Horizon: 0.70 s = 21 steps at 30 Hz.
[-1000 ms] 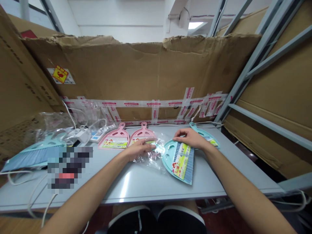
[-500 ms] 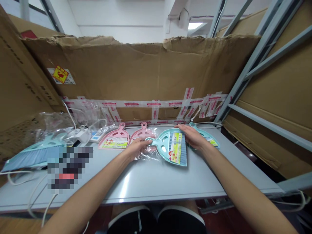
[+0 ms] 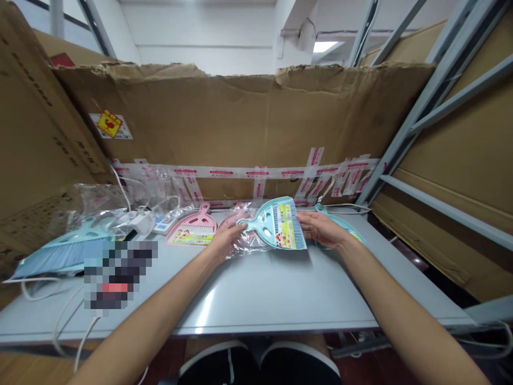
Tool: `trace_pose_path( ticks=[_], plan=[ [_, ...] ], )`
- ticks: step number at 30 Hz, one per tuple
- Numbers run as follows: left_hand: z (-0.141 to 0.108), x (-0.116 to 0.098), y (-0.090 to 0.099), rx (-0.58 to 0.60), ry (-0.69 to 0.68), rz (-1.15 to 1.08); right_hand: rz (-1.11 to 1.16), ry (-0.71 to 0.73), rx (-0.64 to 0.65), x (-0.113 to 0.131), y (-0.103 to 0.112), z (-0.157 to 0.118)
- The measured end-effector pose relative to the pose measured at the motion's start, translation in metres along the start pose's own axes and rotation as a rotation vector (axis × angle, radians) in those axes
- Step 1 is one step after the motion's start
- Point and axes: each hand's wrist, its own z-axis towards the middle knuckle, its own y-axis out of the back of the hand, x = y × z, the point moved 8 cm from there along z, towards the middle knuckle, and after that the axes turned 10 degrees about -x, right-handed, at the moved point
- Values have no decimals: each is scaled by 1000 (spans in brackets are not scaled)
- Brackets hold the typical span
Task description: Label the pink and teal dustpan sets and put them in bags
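Observation:
My left hand (image 3: 227, 239) is closed round the handle of a teal dustpan (image 3: 262, 225), which is lifted over the table and tilted. A blue-bristled brush with a yellow-green label (image 3: 286, 226) sits in it. Crinkled clear plastic (image 3: 249, 243) lies under my left hand and the handle. My right hand (image 3: 323, 229) is at the bristle edge with fingers stretched toward it; it does not wrap round the pan. Behind stand a pink dustpan set (image 3: 193, 227), a second pink dustpan (image 3: 234, 212) partly covered, and another teal dustpan (image 3: 345, 224) partly behind my right hand.
On the left lie a larger teal dustpan with blue bristles (image 3: 66, 251), clear plastic wrap (image 3: 98, 198), white cables (image 3: 60, 321) and a blurred-out dark object (image 3: 124, 280). A cardboard wall (image 3: 240, 123) closes the back of the grey table (image 3: 248, 299). Metal shelf bars (image 3: 452, 208) stand at right.
The teal dustpan has risen and tilted, its bristle end moving up and away from me. My right hand has shifted from its far corner down along the bristle edge. The view has moved slightly.

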Motion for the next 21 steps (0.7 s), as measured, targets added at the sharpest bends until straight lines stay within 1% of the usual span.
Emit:
trace_pose_path(
  ticks=[5, 10, 16, 21],
  plan=[
    [-8, 1, -7, 50, 12, 41, -8, 15, -73, -5, -1, 3],
    [-13, 4, -15, 121, 33, 18, -9, -7, -115, -11, -2, 6],
    [-10, 6, -9, 88, 70, 63, 16, -34, -108, -13, -4, 6],
    [-6, 3, -4, 21, 47, 21, 74, 102, -107, 3, -4, 4]
  ],
)
